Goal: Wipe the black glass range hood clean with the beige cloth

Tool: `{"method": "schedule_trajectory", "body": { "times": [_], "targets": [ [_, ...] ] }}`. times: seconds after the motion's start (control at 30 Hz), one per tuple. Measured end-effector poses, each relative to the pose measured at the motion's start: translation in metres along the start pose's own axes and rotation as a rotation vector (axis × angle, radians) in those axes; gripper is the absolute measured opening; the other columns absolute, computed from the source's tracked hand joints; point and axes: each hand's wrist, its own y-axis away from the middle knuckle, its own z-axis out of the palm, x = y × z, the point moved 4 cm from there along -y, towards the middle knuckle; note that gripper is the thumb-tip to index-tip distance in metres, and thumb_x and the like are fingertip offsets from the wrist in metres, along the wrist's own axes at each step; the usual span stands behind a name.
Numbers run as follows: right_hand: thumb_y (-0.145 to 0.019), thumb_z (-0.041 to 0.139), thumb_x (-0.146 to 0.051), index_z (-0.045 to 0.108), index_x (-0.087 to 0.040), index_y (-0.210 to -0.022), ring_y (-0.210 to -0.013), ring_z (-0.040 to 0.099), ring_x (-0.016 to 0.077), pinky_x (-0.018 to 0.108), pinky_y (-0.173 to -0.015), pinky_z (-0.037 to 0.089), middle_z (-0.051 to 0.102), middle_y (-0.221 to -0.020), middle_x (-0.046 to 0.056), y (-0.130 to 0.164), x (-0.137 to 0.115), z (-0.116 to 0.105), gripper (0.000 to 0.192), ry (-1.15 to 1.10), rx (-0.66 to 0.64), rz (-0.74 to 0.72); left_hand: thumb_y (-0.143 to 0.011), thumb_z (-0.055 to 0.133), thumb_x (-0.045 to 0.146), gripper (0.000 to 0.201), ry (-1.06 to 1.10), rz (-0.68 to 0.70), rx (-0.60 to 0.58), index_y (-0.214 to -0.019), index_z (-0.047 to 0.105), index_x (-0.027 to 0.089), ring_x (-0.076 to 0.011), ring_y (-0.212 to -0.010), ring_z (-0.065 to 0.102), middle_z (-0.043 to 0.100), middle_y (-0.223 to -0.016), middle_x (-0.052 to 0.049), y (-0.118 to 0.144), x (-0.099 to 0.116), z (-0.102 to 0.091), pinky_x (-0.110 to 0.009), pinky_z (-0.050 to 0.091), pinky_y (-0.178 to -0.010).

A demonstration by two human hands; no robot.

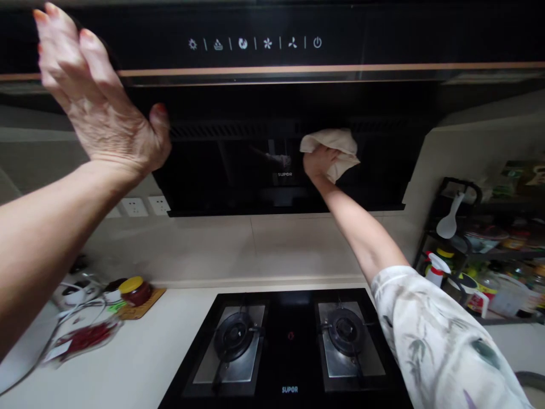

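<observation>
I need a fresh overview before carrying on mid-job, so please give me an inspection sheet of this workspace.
Surface: white countertop around a black two-burner gas cooktop.
Things in hand: cream cloth, at the underside of the black range hood.
Clutter: yellow-lidded jar on a small wooden board; plastic bag of red contents, exact contents unclear.
Hands: right hand holds the cloth; left hand is open at the hood's left front, contact unclear.
Cables: pale cables on the left counter, blurred.
Surroundings: wall sockets at left; at right, a rack, white spoon and spray bottle.
</observation>
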Motion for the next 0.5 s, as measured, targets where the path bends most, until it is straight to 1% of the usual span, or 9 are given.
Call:
{"method": "schedule_trajectory", "body": {
  "times": [0.03, 0.07, 0.13, 0.2, 0.23, 0.3, 0.33, 0.4, 0.5],
  "targets": [
    [-0.114, 0.034, -0.040, 0.052, -0.003, -0.162, -0.157, 0.039, 0.0499, 0.079, -0.127, 0.031, 0.050, -0.161, 0.033, 0.012, -0.018, 0.006, 0.064, 0.016, -0.039, -0.009, -0.093, -0.004, 0.094, 0.120, -0.004, 0.023, 0.022, -0.177, 0.010, 0.009, -0.0348, -0.174, -0.003, -0.005, -0.188, -0.004, -0.002, 0.000, 0.000, -0.055, -0.006, -0.139],
    [-0.114, 0.039, -0.041, 0.052, -0.004, -0.162, -0.158, 0.038, 0.0484, 0.077, -0.130, 0.029, 0.051, -0.162, 0.031, 0.024, -0.035, 0.011, 0.062, 0.028, -0.068, -0.072, -0.092, -0.006, 0.095, 0.121, 0.000, 0.045, 0.039, -0.176, 0.010, 0.010, -0.0339, -0.174, -0.002, -0.005, -0.188, -0.003, -0.003, 0.000, 0.001, -0.054, -0.007, -0.139],
    [-0.112, 0.048, -0.033, 0.050, -0.006, -0.163, -0.162, 0.032, 0.0435, 0.070, -0.134, 0.028, 0.049, -0.167, 0.025, 0.047, -0.064, 0.018, 0.058, 0.035, -0.118, -0.347, -0.091, -0.004, 0.097, 0.122, 0.036, 0.081, 0.041, -0.177, 0.009, 0.012, -0.0340, -0.174, -0.005, -0.008, -0.187, -0.001, -0.006, -0.001, 0.002, -0.052, -0.010, -0.138],
    [-0.110, 0.047, -0.020, 0.049, -0.012, -0.164, -0.169, 0.023, 0.0323, 0.058, -0.137, 0.027, 0.046, -0.173, 0.015, 0.063, -0.079, 0.021, 0.054, 0.018, -0.151, -0.591, -0.089, 0.001, 0.100, 0.124, 0.092, 0.101, 0.026, -0.178, 0.008, 0.013, -0.0359, -0.173, -0.010, -0.011, -0.187, 0.001, -0.006, -0.002, 0.002, -0.051, -0.014, -0.136],
    [-0.110, 0.043, -0.015, 0.049, -0.014, -0.163, -0.170, 0.019, 0.0267, 0.052, -0.137, 0.026, 0.045, -0.174, 0.011, 0.066, -0.081, 0.022, 0.053, -0.004, -0.164, -0.675, -0.090, 0.002, 0.099, 0.123, 0.102, 0.103, 0.021, -0.178, 0.007, 0.013, -0.0366, -0.173, -0.011, -0.011, -0.187, 0.001, -0.006, -0.003, 0.002, -0.051, -0.015, -0.136],
    [-0.111, 0.035, -0.009, 0.049, -0.017, -0.162, -0.171, 0.014, 0.0192, 0.044, -0.136, 0.025, 0.047, -0.174, 0.005, 0.063, -0.079, 0.018, 0.053, -0.061, -0.186, -0.758, -0.094, 0.001, 0.096, 0.118, 0.064, 0.105, 0.018, -0.178, 0.006, 0.012, -0.0361, -0.173, -0.008, -0.010, -0.187, -0.001, -0.004, -0.002, 0.000, -0.052, -0.014, -0.136],
    [-0.112, 0.033, -0.009, 0.050, -0.017, -0.161, -0.170, 0.014, 0.0177, 0.042, -0.135, 0.026, 0.048, -0.172, 0.005, 0.058, -0.076, 0.016, 0.052, -0.089, -0.197, -0.777, -0.097, 0.000, 0.093, 0.114, 0.029, 0.107, 0.016, -0.177, 0.005, 0.012, -0.0347, -0.173, -0.006, -0.009, -0.187, -0.001, -0.002, -0.001, -0.002, -0.052, -0.011, -0.137],
    [-0.112, 0.035, -0.011, 0.052, -0.017, -0.160, -0.168, 0.017, 0.0168, 0.041, -0.132, 0.027, 0.052, -0.169, 0.006, 0.044, -0.063, 0.008, 0.051, -0.130, -0.205, -0.775, -0.103, 0.002, 0.087, 0.107, -0.027, 0.114, 0.005, -0.177, 0.004, 0.010, -0.0325, -0.173, -0.005, -0.009, -0.187, -0.003, 0.000, 0.002, -0.004, -0.052, -0.005, -0.139],
    [-0.108, 0.041, -0.011, 0.057, -0.018, -0.157, -0.165, 0.024, 0.0181, 0.040, -0.131, 0.029, 0.055, -0.165, 0.009, 0.022, -0.031, -0.008, 0.052, -0.133, -0.180, -0.739, -0.103, 0.001, 0.087, 0.109, -0.031, 0.127, 0.023, -0.175, 0.007, 0.006, -0.0353, -0.173, -0.003, -0.007, -0.187, -0.006, 0.001, 0.002, -0.005, -0.055, -0.002, -0.139]
  ]
}}
